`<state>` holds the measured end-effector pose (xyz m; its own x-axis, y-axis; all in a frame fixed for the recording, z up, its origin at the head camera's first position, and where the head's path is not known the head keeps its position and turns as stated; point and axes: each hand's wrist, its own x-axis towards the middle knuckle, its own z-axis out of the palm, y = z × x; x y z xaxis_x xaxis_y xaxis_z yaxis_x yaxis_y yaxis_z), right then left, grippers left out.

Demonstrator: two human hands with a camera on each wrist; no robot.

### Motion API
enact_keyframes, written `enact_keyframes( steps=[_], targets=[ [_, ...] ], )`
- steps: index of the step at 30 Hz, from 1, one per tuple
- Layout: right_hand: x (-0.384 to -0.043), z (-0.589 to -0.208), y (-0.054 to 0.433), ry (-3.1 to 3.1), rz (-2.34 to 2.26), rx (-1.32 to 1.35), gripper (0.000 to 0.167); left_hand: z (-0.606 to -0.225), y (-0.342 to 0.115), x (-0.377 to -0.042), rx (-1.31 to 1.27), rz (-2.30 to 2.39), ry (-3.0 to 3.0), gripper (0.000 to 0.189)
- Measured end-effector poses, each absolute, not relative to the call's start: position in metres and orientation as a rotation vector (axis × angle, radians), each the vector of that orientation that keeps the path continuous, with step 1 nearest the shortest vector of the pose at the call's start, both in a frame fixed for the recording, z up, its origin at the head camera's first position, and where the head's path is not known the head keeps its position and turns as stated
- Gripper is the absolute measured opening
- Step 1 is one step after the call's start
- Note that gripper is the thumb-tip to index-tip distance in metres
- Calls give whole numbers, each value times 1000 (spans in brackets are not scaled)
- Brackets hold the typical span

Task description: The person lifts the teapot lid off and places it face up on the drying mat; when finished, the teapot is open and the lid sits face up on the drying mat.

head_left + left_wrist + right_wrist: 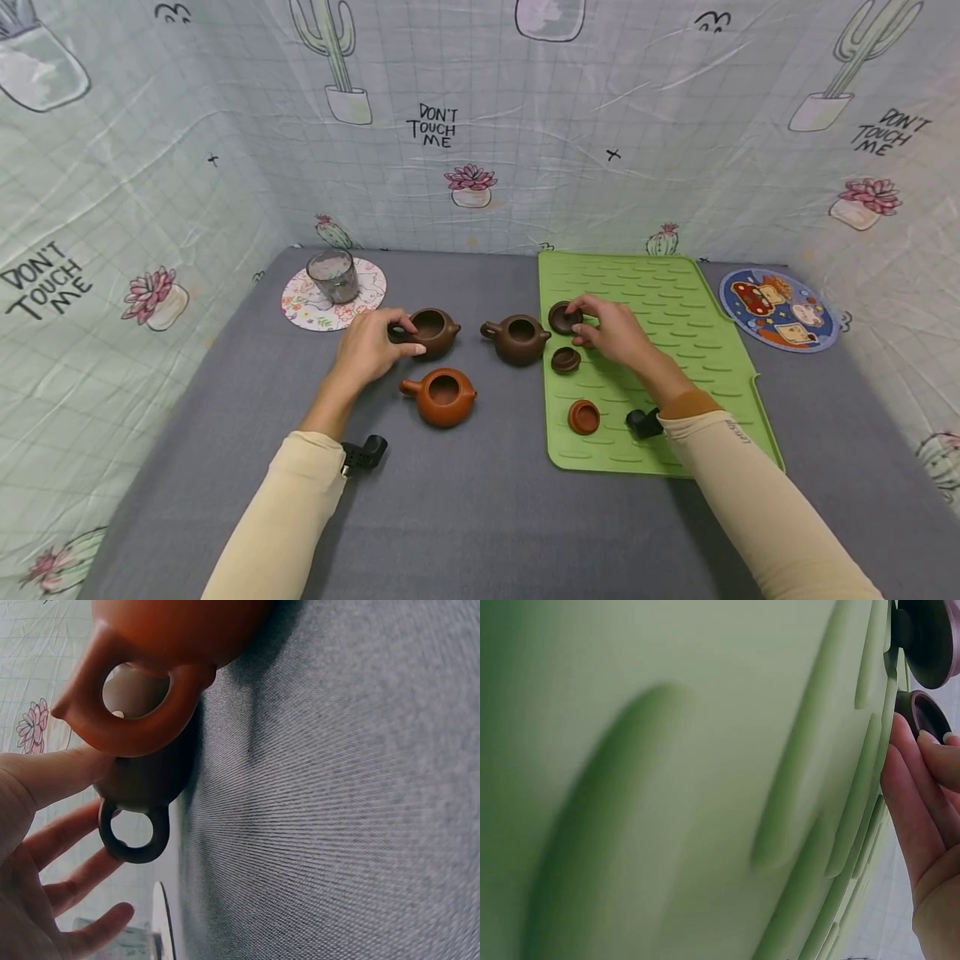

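Observation:
My left hand (pixel 373 343) is at the handle side of a dark brown lidless teapot (pixel 435 332). Its thumb and index finger reach to the pot near the rim and handle; the other fingers (pixel 86 881) spread out fairly straight. An orange-brown lidless teapot (pixel 444 398) stands just nearer, its handle (pixel 142 739) overlapping the thumb tip in the left wrist view. With thumb and fingertips, my right hand (pixel 613 329) pinches the edge of a dark upturned lid (pixel 562 318) low over the green mat (pixel 720 367). A second dark teapot (pixel 517 339) stands between the hands.
Another dark lid (pixel 566 360) and an orange-brown lid (pixel 583 417) lie upturned on the mat. A glass (pixel 333 277) stands on a round floral mat (pixel 367 292) at the back left. A round blue mat (pixel 780 310) lies at the right, before the fabric backdrop (pixel 525 167).

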<state>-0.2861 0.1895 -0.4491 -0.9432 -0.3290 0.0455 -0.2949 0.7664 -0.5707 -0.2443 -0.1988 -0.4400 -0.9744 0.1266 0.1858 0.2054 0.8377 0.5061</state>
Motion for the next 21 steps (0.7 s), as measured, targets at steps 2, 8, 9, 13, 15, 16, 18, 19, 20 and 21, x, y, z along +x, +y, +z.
enact_keyframes(
  steps=[2, 8, 9, 13, 15, 16, 18, 19, 20, 21],
  targets=[
    [-285, -449, 189, 2896, -921, -512, 28, -439, -199, -243, -255, -812, -2875, 27],
    [-284, -450, 191, 2869, -944, -519, 29, -437, -198, -241, -238, -813, -2907, 27],
    [-283, -450, 191, 2865, -951, -521, 29, -436, -197, -240, -237, -809, -2915, 27],
    [-283, -449, 193, 2872, -942, -519, 30, -433, -194, -241, -244, -795, -2935, 27],
    [-283, -448, 193, 2866, -948, -503, 29, -432, -194, -241, -250, -788, -2941, 27],
    [-284, -447, 193, 2865, -949, -497, 29, -431, -193, -241, -253, -785, -2942, 26],
    [-284, -446, 192, 2848, -969, -487, 29, -430, -194, -241, -255, -776, -2946, 26],
    [-284, -446, 191, 2843, -979, -483, 30, -429, -194, -241, -258, -771, -2946, 26],
    [-284, -445, 190, 2843, -982, -480, 31, -429, -194, -241, -258, -768, -2946, 25],
    [-285, -445, 189, 2839, -990, -480, 33, -428, -195, -241, -259, -766, -2945, 25]
  ],
)
